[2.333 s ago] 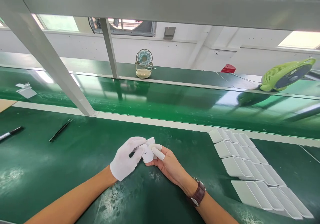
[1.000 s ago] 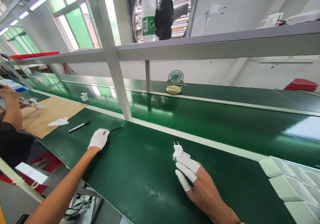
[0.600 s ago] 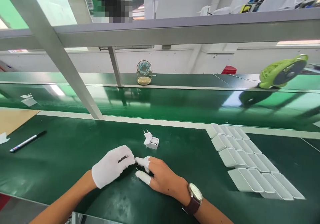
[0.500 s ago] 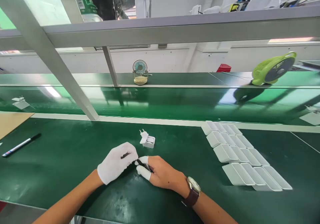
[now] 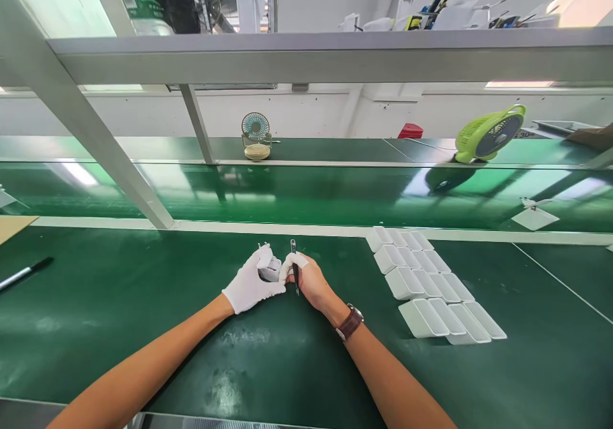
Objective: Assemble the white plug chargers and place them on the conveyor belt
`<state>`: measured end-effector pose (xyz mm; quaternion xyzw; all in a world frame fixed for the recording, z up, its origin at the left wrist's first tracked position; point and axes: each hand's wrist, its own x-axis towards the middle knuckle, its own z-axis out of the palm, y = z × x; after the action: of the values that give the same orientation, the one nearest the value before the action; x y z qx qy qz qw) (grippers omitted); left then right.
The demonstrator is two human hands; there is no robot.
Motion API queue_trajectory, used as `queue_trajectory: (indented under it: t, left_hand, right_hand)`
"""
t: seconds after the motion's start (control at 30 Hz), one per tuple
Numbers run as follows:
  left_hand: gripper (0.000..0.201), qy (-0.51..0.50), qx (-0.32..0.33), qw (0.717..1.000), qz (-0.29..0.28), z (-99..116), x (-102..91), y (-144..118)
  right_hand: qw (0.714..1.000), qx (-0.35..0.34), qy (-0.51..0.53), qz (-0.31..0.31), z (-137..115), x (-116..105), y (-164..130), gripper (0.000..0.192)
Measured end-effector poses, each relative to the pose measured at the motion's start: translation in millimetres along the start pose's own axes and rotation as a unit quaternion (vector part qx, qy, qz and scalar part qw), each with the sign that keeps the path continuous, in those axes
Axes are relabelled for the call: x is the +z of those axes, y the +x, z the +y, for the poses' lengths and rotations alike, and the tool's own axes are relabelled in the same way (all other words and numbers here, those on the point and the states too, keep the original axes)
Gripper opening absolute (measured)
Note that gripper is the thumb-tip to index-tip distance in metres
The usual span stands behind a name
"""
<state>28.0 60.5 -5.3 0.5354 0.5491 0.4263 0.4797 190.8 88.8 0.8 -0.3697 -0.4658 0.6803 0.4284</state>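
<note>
My left hand (image 5: pixel 249 283), in a white glove, is closed round a small white plug-in charger (image 5: pixel 271 269) with its prongs at the top. Part of the charger's body is hidden by the glove. My right hand (image 5: pixel 309 279) wears white finger cots and a wristwatch. Between its fingers is a pair of slim black tweezers (image 5: pixel 295 269), held nearly upright with the pointed end down. The right fingertips are at the charger's right side; whether they touch it I cannot tell.
Rows of white plastic trays (image 5: pixel 433 282) lie on the green bench (image 5: pixel 201 352) to the right. A marker pen (image 5: pixel 23 272) lies at the far left. Beyond, a conveyor belt (image 5: pixel 306 193) runs across, with a green fan (image 5: pixel 488 134) and a small fan (image 5: pixel 256 135) behind it. A shelf beam (image 5: pixel 306 65) crosses above.
Both hands have moved forward to the charger, which stood alone on the bench; my left hand has taken hold of it. The tweezers have turned upright. The view has shifted slightly right.
</note>
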Motion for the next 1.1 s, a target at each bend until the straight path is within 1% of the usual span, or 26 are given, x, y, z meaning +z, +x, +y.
queue_trajectory:
  t: [0.07, 0.13, 0.17, 0.23, 0.3, 0.37, 0.4, 0.43, 0.47, 0.53, 0.57, 0.63, 0.67, 0.7, 0.77, 0.87, 0.9, 0.97, 1.1]
  left_hand:
    - [0.1, -0.065, -0.009, 0.998, -0.008, 4.5, -1.0, 0.9]
    - [0.096, -0.164, -0.044, 0.985, -0.017, 7.4, -4.4, 2.4]
    - [0.088, -0.219, -0.066, 0.973, -0.022, 8.5, -7.0, 3.2]
    - [0.065, -0.312, -0.099, 0.944, -0.03, 10.6, -13.7, 4.2]
    - [0.045, -0.365, -0.102, 0.925, -0.026, 13.8, -22.6, 3.3]
    - [0.034, -0.399, -0.092, 0.912, -0.022, 18.1, -32.9, 0.9]
    - [0.03, -0.428, -0.092, 0.899, -0.023, 20.3, -37.9, -0.6]
    - [0.026, -0.466, -0.097, 0.879, -0.02, 22.4, -42.4, -2.0]
    - [0.022, -0.509, -0.108, 0.854, -0.012, 24.2, -46.1, -3.2]
    - [0.015, -0.593, -0.152, 0.791, 0.015, 26.3, -50.8, -4.8]
    - [0.015, -0.624, -0.178, 0.761, 0.031, 26.7, -51.8, -5.4]
    - [0.018, -0.656, -0.222, 0.72, 0.052, 26.7, -52.4, -6.6]
    - [0.019, -0.664, -0.236, 0.707, 0.055, 26.4, -52.4, -7.3]
    - [0.02, -0.668, -0.242, 0.701, 0.056, 26.0, -52.5, -8.3]
    - [0.025, -0.663, -0.244, 0.707, 0.046, 25.0, -53.3, -10.6]
    - [0.038, -0.642, -0.246, 0.726, -0.001, 21.7, -55.5, -13.9]
    - [0.04, -0.638, -0.247, 0.729, -0.016, 19.8, -55.9, -14.6]
    - [0.04, -0.636, -0.246, 0.731, -0.033, 15.3, -55.6, -15.4]
    - [0.039, -0.642, -0.248, 0.725, -0.038, 7.1, -51.4, -15.2]
  right_hand:
    - [1.0, -0.004, 0.017, -0.019, -1.7, 7.8, -4.1, 0.039]
    - [0.999, -0.009, 0.029, -0.032, -6.2, 13.8, -7.9, 0.037]
    - [0.999, -0.015, 0.037, -0.036, -9.3, 15.6, -9.3, 0.036]
    - [0.998, -0.039, 0.046, -0.034, -16.4, 16.8, -11.2, 0.034]
    - [0.997, -0.072, 0.032, -0.022, -24.3, 15.4, -12.1, 0.03]
    - [0.996, -0.09, -0.008, -0.014, -31.7, 13.2, -12.5, 0.03]
    - [0.995, -0.091, -0.027, -0.015, -34.7, 12.4, -12.4, 0.033]
    - [0.995, -0.089, -0.039, -0.016, -37.1, 12.1, -12.2, 0.035]
    - [0.995, -0.087, -0.044, -0.02, -38.7, 12.6, -11.6, 0.038]
    - [0.995, -0.087, -0.039, -0.027, -39.7, 15.7, -9.7, 0.04]
    - [0.995, -0.091, -0.036, -0.03, -39.2, 18.4, -8.6, 0.04]
    - [0.994, -0.096, -0.038, -0.04, -37.0, 25.1, -6.7, 0.039]
    - [0.993, -0.097, -0.042, -0.045, -35.7, 28.8, -6.4, 0.04]
    - [0.993, -0.096, -0.048, -0.048, -34.5, 32.5, -6.7, 0.042]
    - [0.992, -0.092, -0.068, -0.046, -32.9, 39.0, -9.4, 0.042]
    - [0.987, -0.097, -0.127, -0.024, -32.1, 45.1, -16.3, 0.026]
    - [0.983, -0.101, -0.151, -0.019, -31.6, 46.2, -18.5, 0.021]
    - [0.978, -0.111, -0.179, -0.013, -29.0, 47.3, -21.8, 0.016]
    - [0.984, -0.117, -0.132, -0.023, -19.6, 48.2, -24.6, 0.018]
